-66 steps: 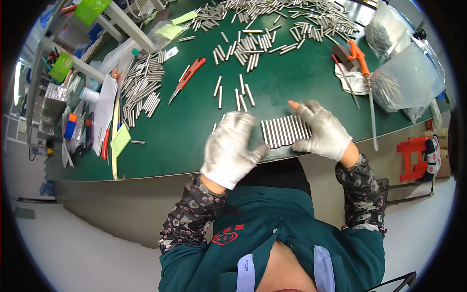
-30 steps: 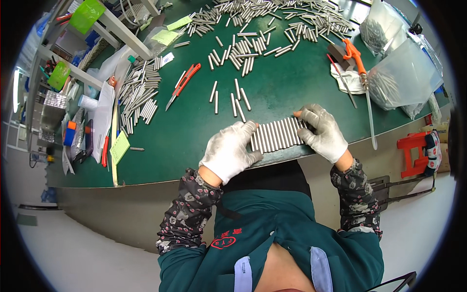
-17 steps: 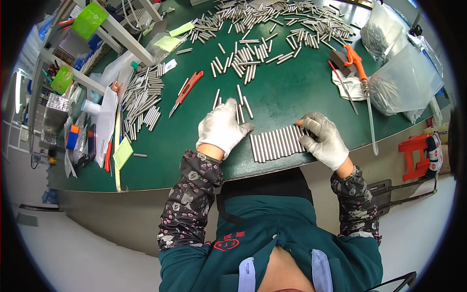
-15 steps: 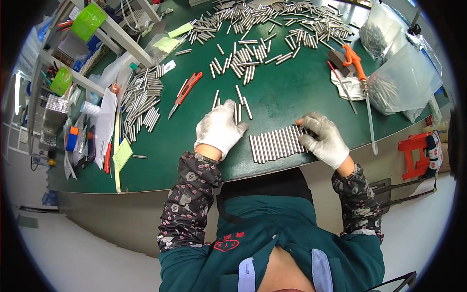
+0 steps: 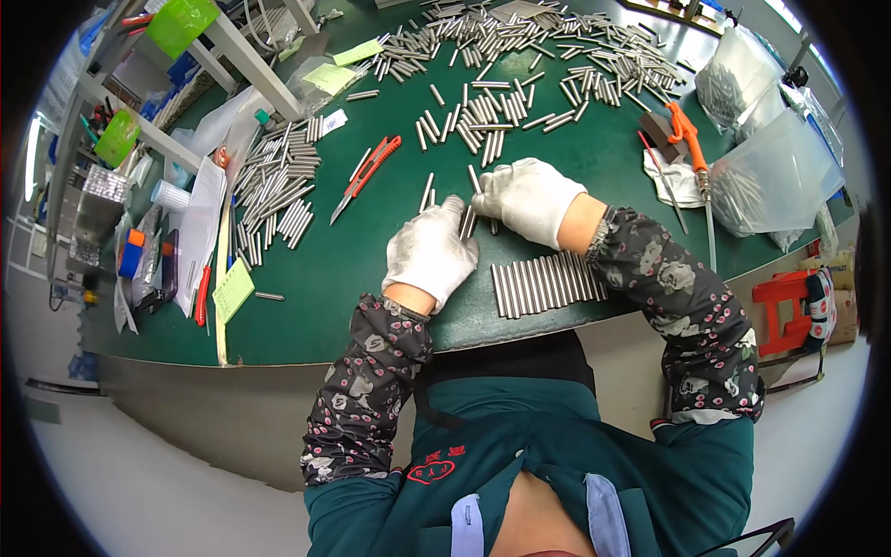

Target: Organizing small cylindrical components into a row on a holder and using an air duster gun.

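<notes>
Rods (image 5: 468, 224) at frame centre look stiff, probably slippery, best pinched mid-length; left hand (image 5: 431, 252) and right hand (image 5: 533, 200) curl over some, grip hidden.

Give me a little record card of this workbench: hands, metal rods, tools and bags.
Left hand: white-gloved, at a few loose rods; grip unclear
Right hand: white-gloved, at the same group; fingertips partly hidden
Row of rods: side by side near the front edge, right end behind a patterned sleeve
Red cutter: left of the hands
Orange-handled tool: right side
Clear bags: far right
</notes>
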Demonstrator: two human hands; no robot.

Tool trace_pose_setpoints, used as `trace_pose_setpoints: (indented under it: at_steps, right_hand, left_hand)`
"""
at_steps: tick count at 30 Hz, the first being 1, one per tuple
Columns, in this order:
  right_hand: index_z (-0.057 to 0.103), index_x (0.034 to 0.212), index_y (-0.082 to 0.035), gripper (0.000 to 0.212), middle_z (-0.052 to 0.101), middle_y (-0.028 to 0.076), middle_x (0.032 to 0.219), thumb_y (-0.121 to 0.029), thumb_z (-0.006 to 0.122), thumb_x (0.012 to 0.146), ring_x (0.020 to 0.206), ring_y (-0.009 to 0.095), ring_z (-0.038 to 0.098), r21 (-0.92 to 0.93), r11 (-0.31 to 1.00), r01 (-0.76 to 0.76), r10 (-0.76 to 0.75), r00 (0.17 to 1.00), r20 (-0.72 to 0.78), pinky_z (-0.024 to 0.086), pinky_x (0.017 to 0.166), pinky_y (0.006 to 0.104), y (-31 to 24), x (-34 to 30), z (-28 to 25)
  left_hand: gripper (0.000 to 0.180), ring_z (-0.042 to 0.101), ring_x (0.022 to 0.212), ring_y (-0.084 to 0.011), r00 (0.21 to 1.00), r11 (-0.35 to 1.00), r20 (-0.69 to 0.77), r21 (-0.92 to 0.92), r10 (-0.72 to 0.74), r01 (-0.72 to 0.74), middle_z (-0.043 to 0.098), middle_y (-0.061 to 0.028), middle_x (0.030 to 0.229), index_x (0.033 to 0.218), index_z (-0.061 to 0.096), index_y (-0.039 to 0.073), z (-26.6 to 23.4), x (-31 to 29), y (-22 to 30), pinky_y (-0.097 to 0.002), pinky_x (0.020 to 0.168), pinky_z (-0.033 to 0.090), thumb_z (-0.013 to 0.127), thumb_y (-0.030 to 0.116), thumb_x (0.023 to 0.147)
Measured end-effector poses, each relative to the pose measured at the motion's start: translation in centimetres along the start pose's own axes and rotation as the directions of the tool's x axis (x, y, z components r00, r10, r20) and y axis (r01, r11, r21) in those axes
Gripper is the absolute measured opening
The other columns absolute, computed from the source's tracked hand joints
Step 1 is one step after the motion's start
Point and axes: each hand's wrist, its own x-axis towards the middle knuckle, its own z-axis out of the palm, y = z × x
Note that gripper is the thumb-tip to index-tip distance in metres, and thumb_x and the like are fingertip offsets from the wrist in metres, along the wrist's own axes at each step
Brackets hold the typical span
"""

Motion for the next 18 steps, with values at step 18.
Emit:
trace_pose_setpoints:
  at_steps: [18]
  right_hand:
    - [0.066, 0.101, -0.007, 0.027, 0.068, 0.019, 0.087, -0.014, 0.06, 0.076, 0.081, 0.036, 0.065, 0.492, 0.741, -0.457, 0.4, 0.889, 0.223, 0.052, 0.076, 0.0411, -1.9, 0.7, -0.2]
  left_hand:
    - [0.048, 0.065, 0.07, -0.0257, 0.997, 0.977, 0.077, -0.212, 0.022, -0.005, 0.065, -0.011, 0.079, 0.118, 0.058, 0.006, -0.5, -1.2, -1.0, -0.0342, 0.069, 0.053, 0.068, 0.024, 0.075]
